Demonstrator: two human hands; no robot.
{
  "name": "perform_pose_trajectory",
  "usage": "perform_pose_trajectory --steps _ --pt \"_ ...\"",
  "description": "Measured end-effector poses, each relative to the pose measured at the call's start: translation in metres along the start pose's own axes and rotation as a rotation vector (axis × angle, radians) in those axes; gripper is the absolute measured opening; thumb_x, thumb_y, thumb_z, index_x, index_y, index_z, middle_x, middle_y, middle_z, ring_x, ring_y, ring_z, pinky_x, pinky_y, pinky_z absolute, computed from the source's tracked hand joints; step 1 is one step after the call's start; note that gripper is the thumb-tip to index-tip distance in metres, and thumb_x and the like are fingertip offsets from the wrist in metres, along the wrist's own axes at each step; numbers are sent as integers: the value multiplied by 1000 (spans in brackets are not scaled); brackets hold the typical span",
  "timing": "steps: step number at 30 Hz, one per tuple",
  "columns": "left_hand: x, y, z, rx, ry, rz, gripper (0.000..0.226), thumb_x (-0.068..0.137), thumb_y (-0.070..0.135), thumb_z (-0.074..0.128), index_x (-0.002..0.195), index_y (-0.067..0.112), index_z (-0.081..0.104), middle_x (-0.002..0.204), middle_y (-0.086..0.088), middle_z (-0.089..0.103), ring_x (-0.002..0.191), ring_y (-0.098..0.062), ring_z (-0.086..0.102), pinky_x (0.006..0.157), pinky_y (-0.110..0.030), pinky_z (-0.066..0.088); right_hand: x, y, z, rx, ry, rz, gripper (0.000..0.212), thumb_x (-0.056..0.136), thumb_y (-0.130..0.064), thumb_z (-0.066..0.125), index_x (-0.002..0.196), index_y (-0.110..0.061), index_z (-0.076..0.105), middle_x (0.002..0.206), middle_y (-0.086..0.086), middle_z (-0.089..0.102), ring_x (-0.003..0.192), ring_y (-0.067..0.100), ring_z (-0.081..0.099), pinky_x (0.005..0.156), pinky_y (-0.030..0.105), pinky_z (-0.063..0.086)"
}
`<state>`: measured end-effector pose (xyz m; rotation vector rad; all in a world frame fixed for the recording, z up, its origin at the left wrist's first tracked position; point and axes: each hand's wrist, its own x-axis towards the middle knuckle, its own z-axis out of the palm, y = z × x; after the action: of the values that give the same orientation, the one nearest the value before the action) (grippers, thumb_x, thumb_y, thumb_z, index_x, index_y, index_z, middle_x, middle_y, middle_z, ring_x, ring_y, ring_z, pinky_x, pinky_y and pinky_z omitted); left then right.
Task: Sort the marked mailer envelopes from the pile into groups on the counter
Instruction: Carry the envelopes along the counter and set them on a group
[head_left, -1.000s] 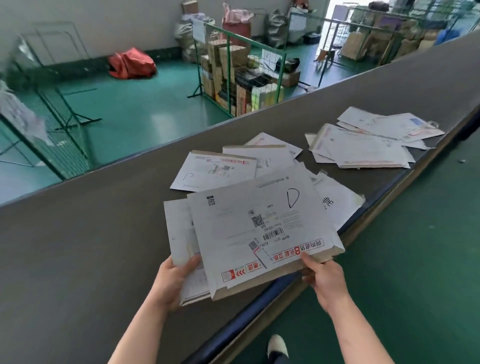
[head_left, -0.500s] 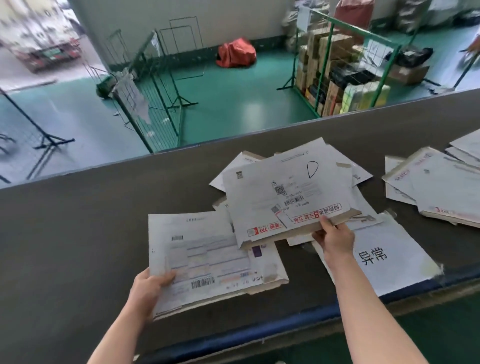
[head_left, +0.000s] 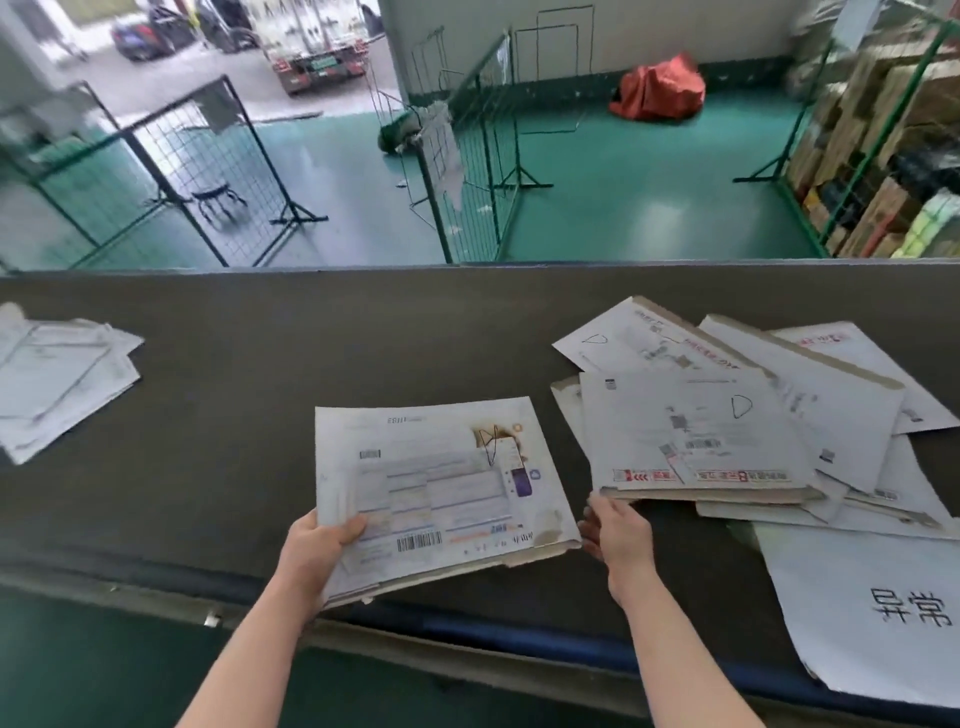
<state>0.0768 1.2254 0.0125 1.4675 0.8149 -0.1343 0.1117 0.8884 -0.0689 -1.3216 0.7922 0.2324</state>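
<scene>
The left hand (head_left: 317, 545) grips a marked mailer (head_left: 441, 493) above the surface (head_left: 260, 374), apparently awaiting sorting, while the right hand (head_left: 615, 532), fingers loose, touches the D-marked pile (head_left: 696, 431).

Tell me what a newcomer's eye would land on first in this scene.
First, the mailer envelope gripped at its near left corner by the left hand, held over the dark counter. Next, to its right, the fanned pile of envelopes, several marked with a pen-drawn D, with the right hand at its near edge. Far right, a white sheet with large black characters overhangs the counter's near edge.
</scene>
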Motion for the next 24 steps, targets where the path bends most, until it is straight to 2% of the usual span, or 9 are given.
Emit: perform_pose_trajectory --steps 3,8,13,18,22,24 --pt "-4 -8 -36 -51 0 26 21 93 -1 68 114 3 68 106 -21 76 97 -45 73 87 -61 58 -18 8 42 -168 -161 -125 14 102 -27 63 101 -17 73 105 6 74 99 23 69 85 43 58" --pt "-11 -33 -124 -205 75 61 24 93 -3 66 116 1 69 109 -20 76 99 -43 73 90 -59 57 -61 24 122 -294 -347 -170 15 101 -25 63 108 -14 71 102 3 77 96 23 72 72 35 57" --pt "-24 -74 -242 -400 180 84 25 94 -6 62 119 -3 68 111 -20 76 102 -43 72 90 -57 58 -121 56 229 -441 -502 -208 14 101 -19 65 114 -17 66 106 1 77 99 21 73 75 34 57" --pt "-40 -111 -380 -518 277 107 24 96 -4 61 118 2 69 110 -15 77 99 -36 75 76 -45 64 -193 114 352 -543 -640 -203 19 99 -18 67 117 -16 64 104 4 78 93 23 76 75 37 60" --pt "-56 -130 -473 -573 349 146 28 96 -3 62 123 2 69 117 -15 75 109 -37 72 90 -53 59 -245 154 434 -611 -752 -193 26 97 -19 70 121 -14 63 105 7 78 94 27 77 87 49 61" --pt "-66 -141 -511 -619 403 147 30 96 -3 61 125 2 68 118 -15 75 110 -36 72 91 -53 59 -270 172 469 -632 -790 -186 28 97 -16 70 123 -11 63 103 9 79 94 30 77 88 50 60"
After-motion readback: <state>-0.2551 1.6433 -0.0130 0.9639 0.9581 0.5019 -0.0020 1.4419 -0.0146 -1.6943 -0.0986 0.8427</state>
